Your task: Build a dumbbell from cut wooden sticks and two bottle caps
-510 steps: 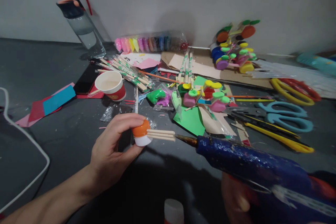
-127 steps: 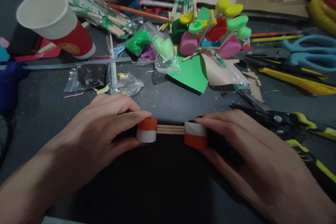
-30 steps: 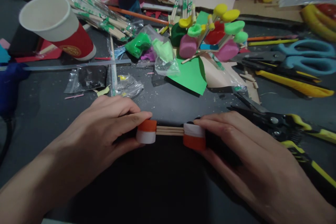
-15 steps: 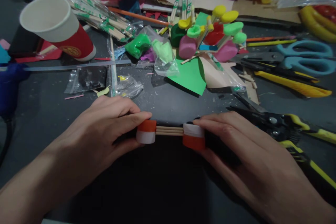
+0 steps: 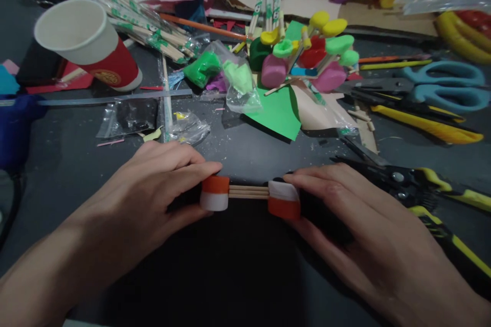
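Observation:
Between my hands is a small piece made of several thin wooden sticks [image 5: 248,192] with an orange-and-white block at each end. My left hand [image 5: 164,189] is closed on the left block [image 5: 215,194], orange above and white below, with thumb and fingers at its outer side. The right block [image 5: 284,200] has white above and orange below; my right hand [image 5: 345,214] pinches it from the right. A dark bit shows at the top of the right block. The undersides of both blocks and some fingertips are hidden.
A tilted paper cup [image 5: 88,43] and a blue glue gun [image 5: 17,127] are at left. Ahead lie clay in bags [image 5: 203,69], green paper [image 5: 278,112] and a colourful clay model [image 5: 307,56]. Scissors [image 5: 448,82] and black-yellow pliers [image 5: 399,179] lie right.
The view has shifted very slightly, moving the cup a little to the right in the picture. Both hands keep the same hold on the stick piece.

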